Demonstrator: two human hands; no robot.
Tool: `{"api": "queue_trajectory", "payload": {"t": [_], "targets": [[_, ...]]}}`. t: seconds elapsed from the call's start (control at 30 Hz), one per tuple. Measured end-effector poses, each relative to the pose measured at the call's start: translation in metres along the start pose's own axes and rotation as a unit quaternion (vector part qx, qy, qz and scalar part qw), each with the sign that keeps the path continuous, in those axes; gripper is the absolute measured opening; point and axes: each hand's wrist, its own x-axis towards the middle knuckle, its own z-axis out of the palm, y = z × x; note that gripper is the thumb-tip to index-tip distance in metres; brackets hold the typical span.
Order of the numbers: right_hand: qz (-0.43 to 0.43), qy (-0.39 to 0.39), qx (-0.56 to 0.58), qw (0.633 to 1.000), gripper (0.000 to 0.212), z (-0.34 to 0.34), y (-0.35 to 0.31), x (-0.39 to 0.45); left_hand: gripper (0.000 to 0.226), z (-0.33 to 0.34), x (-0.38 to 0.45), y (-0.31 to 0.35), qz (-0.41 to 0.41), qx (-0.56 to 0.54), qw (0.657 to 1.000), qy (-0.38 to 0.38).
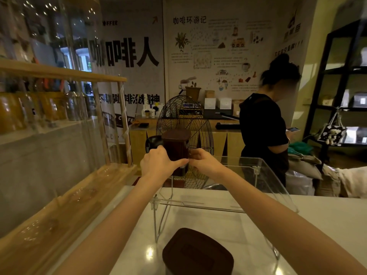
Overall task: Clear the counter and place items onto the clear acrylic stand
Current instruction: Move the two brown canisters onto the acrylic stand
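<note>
View: a head-worn camera is looking forward and down over a café counter, with 2 bare forearms reaching away from the wearer.
Left hand: the left hand (156, 162) is pressing against the left side of a dark brown tin (175, 149), fingers wrapping toward its front.
Right hand: the right hand (204, 160) is closing on the tin's right side; the 2 hands are together gripping the tin, thumbs nearly meeting at its lower front.
Tin being carried: it is standing upright with its lid on, at the far left corner of the clear acrylic stand (256, 165). Whether its base is already resting on the stand's top is not clear.
Second tin: another dark brown tin (197, 253) is sitting on the white counter (321, 213) close to the wearer, seen from above under or just in front of the stand's near edge, which of the 2 I cannot tell.
Stand: apart from the gripped tin, nothing is showing on its top.
Progress: judging from this, the task is looking early, with 1 tin being placed and at least 1 more waiting on the counter.
Surroundings: a black wire fan (184, 124) is standing behind the stand, and a person in black (262, 128) is standing to the right, looking at a phone.
</note>
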Motion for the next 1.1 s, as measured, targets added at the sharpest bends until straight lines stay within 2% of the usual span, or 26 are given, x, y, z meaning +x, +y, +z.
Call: {"api": "queue_trajectory", "payload": {"t": [0.1, 0.2, 0.33, 0.43, 0.53, 0.67, 0.83, 0.97, 1.03, 1.1], "targets": [[-0.017, 0.002, -0.03, 0.999, 0.047, 0.0, -0.002, -0.002, 0.076, 0.0, -0.001, 0.001, 0.002, -0.009, 1.0, -0.005], [-0.039, 0.0, -0.137, 0.99, 0.049, -0.001, -0.003, -0.007, 0.081, 0.003, -0.002, 0.0, 0.007, -0.003, 1.0, -0.023], [-0.09, 0.005, -0.326, 0.941, 0.05, -0.011, -0.003, -0.021, 0.1, 0.002, -0.006, -0.004, 0.028, 0.056, 0.997, -0.035], [-0.124, 0.017, -0.409, 0.904, 0.05, -0.021, -0.004, -0.048, 0.1, -0.003, -0.01, -0.008, 0.067, 0.076, 0.994, -0.033], [-0.169, 0.037, -0.424, 0.889, 0.042, -0.028, -0.011, -0.092, 0.097, -0.009, -0.017, -0.012, 0.106, 0.102, 0.988, -0.045], [-0.189, 0.013, -0.398, 0.897, 0.039, -0.038, -0.014, -0.157, 0.088, -0.024, -0.038, -0.017, 0.135, 0.125, 0.98, -0.077], [-0.141, -0.027, -0.39, 0.91, 0.041, -0.047, 0.007, -0.207, 0.069, -0.045, -0.075, -0.037, 0.259, 0.109, 0.957, -0.073], [-0.106, -0.091, -0.38, 0.914, 0.047, -0.042, 0.031, -0.217, 0.063, -0.057, -0.115, -0.062, 0.357, 0.105, 0.926, -0.062], [-0.084, -0.124, -0.364, 0.919, 0.054, -0.035, 0.04, -0.216, 0.061, -0.058, -0.134, -0.072, 0.37, 0.103, 0.92, -0.078], [-0.074, -0.156, -0.346, 0.922, 0.06, -0.028, 0.048, -0.213, 0.066, -0.057, -0.154, -0.077, 0.339, 0.026, 0.934, -0.112]]}}
